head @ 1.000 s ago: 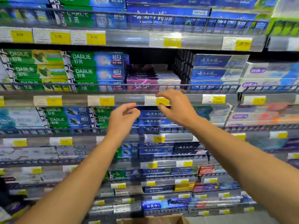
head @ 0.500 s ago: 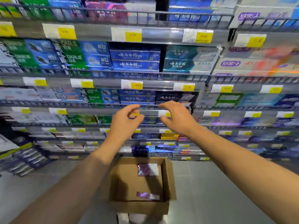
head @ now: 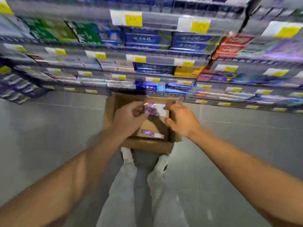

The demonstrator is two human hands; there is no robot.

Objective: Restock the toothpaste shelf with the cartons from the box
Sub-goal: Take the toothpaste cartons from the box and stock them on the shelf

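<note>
An open cardboard box [head: 148,145] stands on the floor in front of my feet. Inside it, a purple and white toothpaste carton [head: 158,109] leans at the far side and a second purple carton [head: 152,134] lies near the front wall. My left hand [head: 129,119] is down in the box with its fingers curled at the first carton's left end; blur hides whether they grip it. My right hand [head: 182,121] hovers over the box's right side, fingers spread, index tip by the carton's right end. The toothpaste shelves [head: 164,53] rise behind the box.
Shelf tiers packed with blue, green, red and yellow cartons [head: 152,39] and yellow price tags [head: 133,19] fill the upper view, all blurred. Grey tiled floor [head: 49,128] lies on both sides of the box. My legs and white shoes [head: 127,155] stand just behind it.
My view has swung down from the shelves to the box. Both hands have dropped from shelf height into the box, closing on the far purple carton.
</note>
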